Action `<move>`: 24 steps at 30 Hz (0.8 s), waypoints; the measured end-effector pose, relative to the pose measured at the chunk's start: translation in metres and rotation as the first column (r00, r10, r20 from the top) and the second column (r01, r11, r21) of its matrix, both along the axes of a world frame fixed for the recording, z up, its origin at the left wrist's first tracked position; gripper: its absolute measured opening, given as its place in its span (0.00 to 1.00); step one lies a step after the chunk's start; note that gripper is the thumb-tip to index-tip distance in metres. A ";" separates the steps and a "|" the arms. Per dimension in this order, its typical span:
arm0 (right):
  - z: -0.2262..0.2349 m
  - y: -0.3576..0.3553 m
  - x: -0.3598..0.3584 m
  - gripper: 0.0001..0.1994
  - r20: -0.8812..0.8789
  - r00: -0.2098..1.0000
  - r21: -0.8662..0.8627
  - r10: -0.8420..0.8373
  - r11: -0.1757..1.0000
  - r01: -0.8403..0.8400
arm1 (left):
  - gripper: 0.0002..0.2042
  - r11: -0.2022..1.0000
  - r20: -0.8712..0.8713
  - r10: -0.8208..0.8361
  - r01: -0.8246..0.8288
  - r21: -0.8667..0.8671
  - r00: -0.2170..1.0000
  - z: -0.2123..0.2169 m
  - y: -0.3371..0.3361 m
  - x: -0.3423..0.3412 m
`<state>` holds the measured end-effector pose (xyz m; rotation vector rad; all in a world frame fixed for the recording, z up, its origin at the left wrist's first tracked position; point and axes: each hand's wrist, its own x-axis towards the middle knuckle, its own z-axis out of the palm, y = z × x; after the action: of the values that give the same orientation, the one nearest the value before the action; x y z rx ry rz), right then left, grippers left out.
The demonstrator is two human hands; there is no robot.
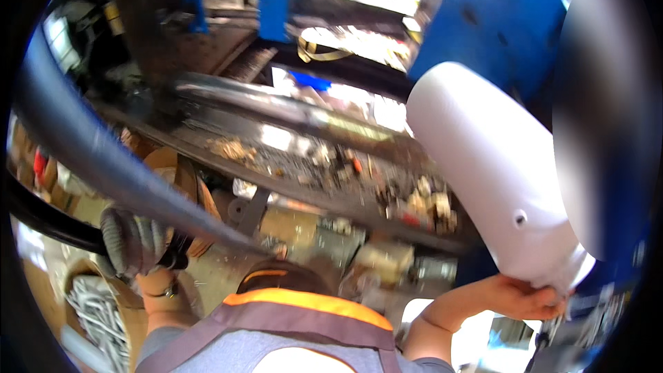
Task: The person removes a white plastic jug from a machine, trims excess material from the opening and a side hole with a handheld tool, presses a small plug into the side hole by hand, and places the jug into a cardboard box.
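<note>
My left hand, in a grey knitted glove, is wrapped round a black curved tube at the lower left. A thick blue-grey tube, smeared by motion, arcs close in front of it. On the right, my bare right hand has its fingers curled at the lower end of a large white rounded cylinder with a small dark hole. Whatever lies inside those fingers is hidden.
A dark machine bed littered with scraps crosses the middle under a metal shaft. Blue machine panels rise behind. A cardboard box of grey metal parts stands lower left. A blurred pale shape fills the right edge.
</note>
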<state>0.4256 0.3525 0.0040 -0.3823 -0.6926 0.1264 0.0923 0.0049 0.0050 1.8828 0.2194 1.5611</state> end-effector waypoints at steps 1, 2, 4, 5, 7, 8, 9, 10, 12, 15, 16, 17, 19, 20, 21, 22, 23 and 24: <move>0.003 -0.028 0.052 0.21 0.075 0.997 -0.030 -0.022 0.999 0.024 | 0.06 0.967 -0.074 -0.253 0.252 -0.022 0.965 0.008 0.033 0.011; 0.000 -0.057 0.098 0.22 0.140 0.990 -0.076 -0.032 0.996 0.043 | 0.06 0.961 0.013 -0.272 0.272 -0.043 0.962 -0.005 0.037 0.031; -0.013 -0.116 0.153 0.25 0.289 0.956 -0.147 -0.048 0.985 0.094 | 0.08 0.923 -0.007 -0.381 0.380 -0.065 0.925 -0.008 0.066 0.069; -0.030 -0.144 0.171 0.29 0.292 0.956 -0.267 0.006 0.961 0.075 | 0.10 0.880 -0.097 -0.474 0.468 -0.078 0.875 -0.008 0.094 0.087; -0.078 -0.190 0.197 0.36 0.247 0.954 -0.410 0.172 0.910 -0.058 | 0.11 0.920 0.082 -0.377 0.383 -0.079 0.923 -0.032 0.120 0.151; -0.112 -0.200 0.225 0.36 0.385 0.902 -0.401 0.195 0.916 -0.027 | 0.12 0.913 0.235 -0.294 0.345 -0.218 0.926 -0.061 0.128 0.171; -0.141 -0.209 0.238 0.35 0.404 0.884 -0.441 0.233 0.897 -0.035 | 0.13 0.883 0.381 -0.191 0.328 -0.335 0.905 -0.085 0.135 0.194; -0.154 -0.231 0.244 0.34 0.380 0.879 -0.562 0.289 0.827 -0.029 | 0.11 0.865 0.312 -0.072 0.215 -0.453 0.947 -0.079 0.146 0.226; -0.172 -0.273 0.259 0.31 0.577 0.784 -0.653 0.229 0.706 0.275 | 0.09 0.850 0.065 0.137 -0.083 -0.521 0.988 -0.052 0.164 0.310; -0.140 -0.349 0.234 0.30 0.686 0.692 -0.711 0.228 0.416 0.567 | 0.11 0.794 -0.068 0.156 -0.166 -0.585 0.985 -0.006 0.209 0.386; -0.144 -0.360 0.238 0.31 0.656 0.714 -0.742 0.245 0.385 0.549 | 0.12 0.781 -0.066 0.178 -0.182 -0.598 0.982 -0.007 0.222 0.406; -0.143 -0.371 0.236 0.31 0.662 0.714 -0.741 0.227 0.334 0.582 | 0.13 0.788 -0.033 0.175 -0.160 -0.595 0.984 -0.007 0.238 0.422; -0.152 -0.386 0.236 0.32 0.671 0.721 -0.737 0.177 0.270 0.620 | 0.14 0.805 0.027 0.148 -0.105 -0.584 0.989 -0.006 0.270 0.451; -0.157 -0.391 0.239 0.32 0.620 0.768 -0.778 0.160 0.247 0.577 | 0.14 0.802 0.061 0.130 -0.069 -0.593 0.990 -0.006 0.284 0.466; -0.156 -0.392 0.239 0.33 0.610 0.778 -0.789 0.154 0.215 0.576 | 0.13 0.799 0.102 0.143 -0.054 -0.600 0.985 -0.004 0.298 0.482; -0.153 -0.391 0.239 0.33 0.599 0.786 -0.798 0.151 0.185 0.573 | 0.13 0.838 0.135 0.131 -0.037 -0.544 0.982 -0.009 0.315 0.488; -0.152 -0.390 0.240 0.34 0.601 0.785 -0.799 0.151 0.147 0.584 | 0.13 0.841 0.150 0.116 -0.017 -0.541 0.982 -0.012 0.322 0.496; -0.149 -0.389 0.240 0.34 0.602 0.783 -0.798 0.153 0.111 0.592 | 0.13 0.843 0.164 0.105 -0.001 -0.538 0.981 -0.013 0.330 0.502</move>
<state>0.6654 -0.0364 -0.1453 -1.9894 -1.0686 0.1502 0.5946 0.3344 -0.0080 1.2920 0.5668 1.5038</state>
